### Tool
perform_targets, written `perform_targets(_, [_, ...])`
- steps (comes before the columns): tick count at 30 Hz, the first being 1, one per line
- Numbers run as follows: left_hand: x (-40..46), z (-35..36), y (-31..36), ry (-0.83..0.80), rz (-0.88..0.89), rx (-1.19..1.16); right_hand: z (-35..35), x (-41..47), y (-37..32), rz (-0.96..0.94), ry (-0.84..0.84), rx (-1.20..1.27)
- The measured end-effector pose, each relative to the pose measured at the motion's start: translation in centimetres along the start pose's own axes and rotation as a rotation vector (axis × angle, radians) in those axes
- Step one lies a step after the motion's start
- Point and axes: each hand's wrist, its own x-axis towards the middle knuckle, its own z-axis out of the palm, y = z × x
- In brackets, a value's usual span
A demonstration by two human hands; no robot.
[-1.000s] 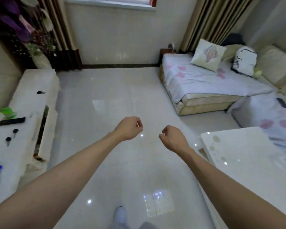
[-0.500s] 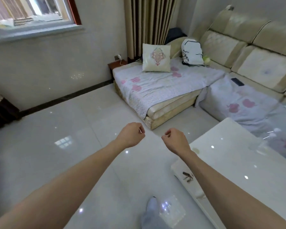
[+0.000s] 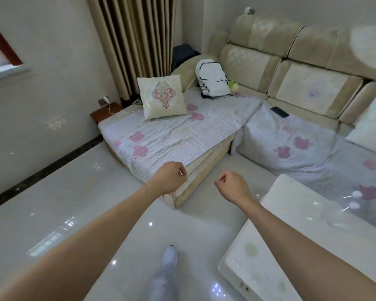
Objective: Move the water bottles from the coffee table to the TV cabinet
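My left hand (image 3: pixel 168 179) and my right hand (image 3: pixel 232 187) are held out in front of me as loose fists, and neither holds anything. The white glossy coffee table (image 3: pixel 295 200) lies at the lower right, just right of my right forearm. Near its far right edge two white caps (image 3: pixel 356 194) show above faint clear bodies that look like water bottles; their outlines are hard to make out. The TV cabinet is out of view.
A corner sofa (image 3: pixel 308 94) with a floral cover runs across the back and right. On it lie an embroidered cushion (image 3: pixel 161 97), a white backpack (image 3: pixel 213 78) and a dark phone (image 3: pixel 279 111). Glossy tiled floor (image 3: pixel 74 203) spreads to the left. My foot (image 3: pixel 169 255) steps beside the table.
The view has swung right: the TV cabinet has left the frame, while the sofa and coffee table have come closer. Both hands stay fisted with nothing in them.
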Motion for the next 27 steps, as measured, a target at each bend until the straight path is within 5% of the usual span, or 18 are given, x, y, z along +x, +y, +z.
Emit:
perform_targets(11, [27.1,-3.2,10.1,-0.199,0.290,0.138,-7.7,19.3,1.5,0.269,0.207,0.112])
perform_targets(27, [52.8,15.3,43.1,-0.591,0.751,0.409,-24.7,35.5,26.9,0.733,0.438,0.272])
